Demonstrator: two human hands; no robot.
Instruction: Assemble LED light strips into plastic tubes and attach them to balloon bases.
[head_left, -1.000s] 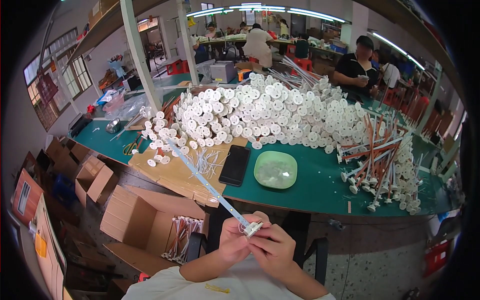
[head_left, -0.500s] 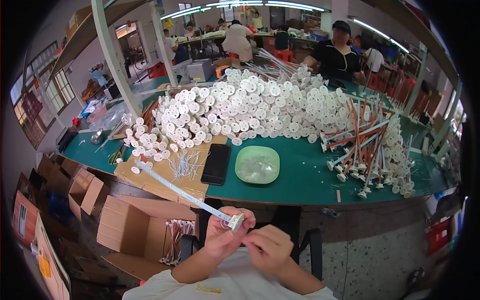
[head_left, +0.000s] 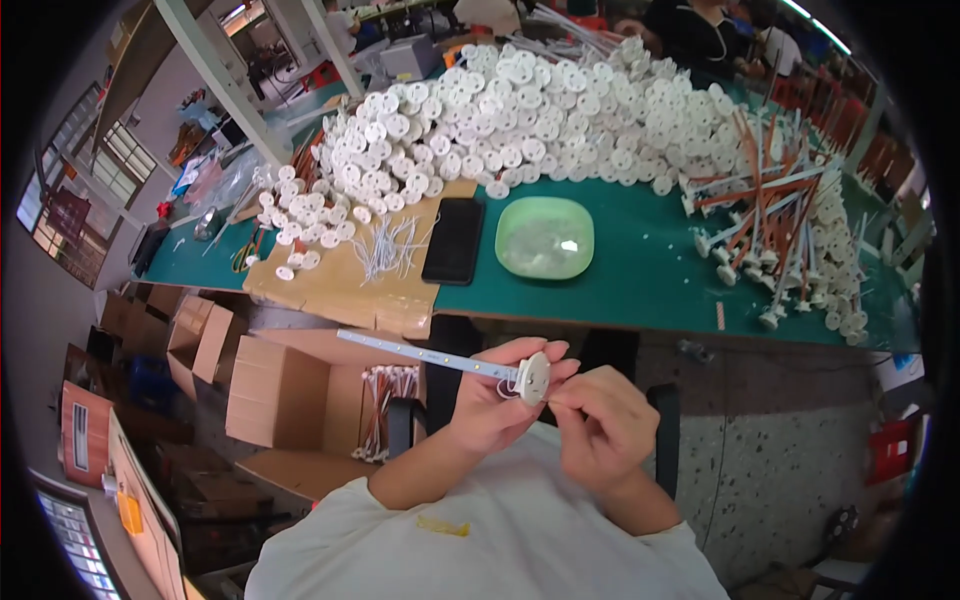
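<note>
My left hand (head_left: 482, 412) holds a narrow LED strip board (head_left: 425, 356) by its end, where a round white cap (head_left: 534, 379) is fitted. The strip points out to the left, and thin white wire loops beside the cap. Fingers of that hand wrap behind the cap, which faces right with small holes in it. At the cap's right edge my right hand (head_left: 608, 425) is closed in a pinch; what lies between thumb and finger is too small to make out. Both hands are above my lap, in front of the table edge.
A large heap of white-capped strips (head_left: 480, 120) covers the green table (head_left: 640, 260). Nearer are a green bowl (head_left: 545, 240) of small clear pieces, a black phone (head_left: 454, 240), and cut white wires (head_left: 390, 248) on cardboard. An open carton (head_left: 270, 390) holding capped strips stands at lower left.
The view has tipped downward. The cap has turned so its round face shows, and the strip lies closer to level. My right hand stays pinched beside the cap.
</note>
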